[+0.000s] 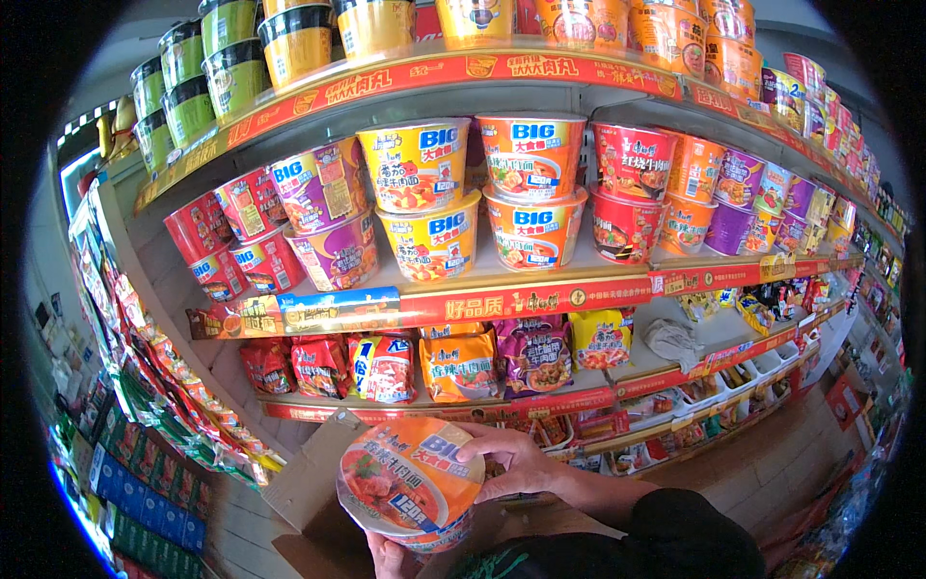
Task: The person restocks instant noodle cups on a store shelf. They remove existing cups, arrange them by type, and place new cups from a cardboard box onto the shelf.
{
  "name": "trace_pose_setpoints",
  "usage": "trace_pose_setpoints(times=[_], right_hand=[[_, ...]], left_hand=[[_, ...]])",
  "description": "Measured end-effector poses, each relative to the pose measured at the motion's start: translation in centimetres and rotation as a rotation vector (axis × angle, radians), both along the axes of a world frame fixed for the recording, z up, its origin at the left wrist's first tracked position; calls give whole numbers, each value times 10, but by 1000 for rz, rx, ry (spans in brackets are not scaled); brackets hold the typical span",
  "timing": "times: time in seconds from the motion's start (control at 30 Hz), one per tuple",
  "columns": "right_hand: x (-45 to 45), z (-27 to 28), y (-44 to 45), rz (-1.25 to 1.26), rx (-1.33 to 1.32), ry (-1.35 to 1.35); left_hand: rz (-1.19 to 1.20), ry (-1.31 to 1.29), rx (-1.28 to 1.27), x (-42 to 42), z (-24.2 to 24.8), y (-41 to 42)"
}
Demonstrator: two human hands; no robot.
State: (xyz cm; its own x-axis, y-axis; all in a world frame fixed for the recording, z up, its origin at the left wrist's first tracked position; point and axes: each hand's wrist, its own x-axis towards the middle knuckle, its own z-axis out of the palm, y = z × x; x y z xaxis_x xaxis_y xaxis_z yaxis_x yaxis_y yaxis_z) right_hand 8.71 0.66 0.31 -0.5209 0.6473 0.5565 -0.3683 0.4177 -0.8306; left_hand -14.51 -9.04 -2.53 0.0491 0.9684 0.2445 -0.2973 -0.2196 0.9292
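Note:
A large orange instant noodle tub (412, 478), its lid tilted towards me, is held in front of my body. My right hand (510, 459) grips its right rim, thumb and fingers spread over the edge. Low on the tub's left side, my left hand (391, 557) supports it from below; most of that hand is hidden by the tub and the picture's lower edge. Beneath and behind the tub stands an open cardboard box (307, 470) with a raised flap. On the shelf ahead, two matching orange tubs (535, 159) are stacked beside yellow tubs (419, 174).
A red-edged shelf (535, 289) carries several stacked noodle cups, with more tubs (376, 29) above. Noodle packets (459, 365) line the lower shelf, and a grey cloth (673, 344) lies to their right. Hanging snack packets (152, 326) border the left; cartons (152, 492) stand below.

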Motion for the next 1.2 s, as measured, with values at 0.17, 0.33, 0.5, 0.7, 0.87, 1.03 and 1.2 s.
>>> trace_pose_setpoints(times=[0.17,0.33,0.5,0.7,0.87,1.03,1.2], right_hand=[[5,9,-4,33,-28,51],[8,16,-7,33,84,25],[17,33,-13,8,162,-100],[59,76,13,-203,472,-443],[94,130,96,-1313,800,-210],[129,145,151,-1457,726,-375],[134,153,157,-1509,607,-437]], left_hand=[[34,112,77,9,12,1],[24,-13,15,10,12,-1],[-11,28,16,10,5,-3],[-14,7,31,9,2,1],[112,-191,108,21,12,1],[-211,-503,-115,21,21,19],[-354,-704,-226,22,25,24]])
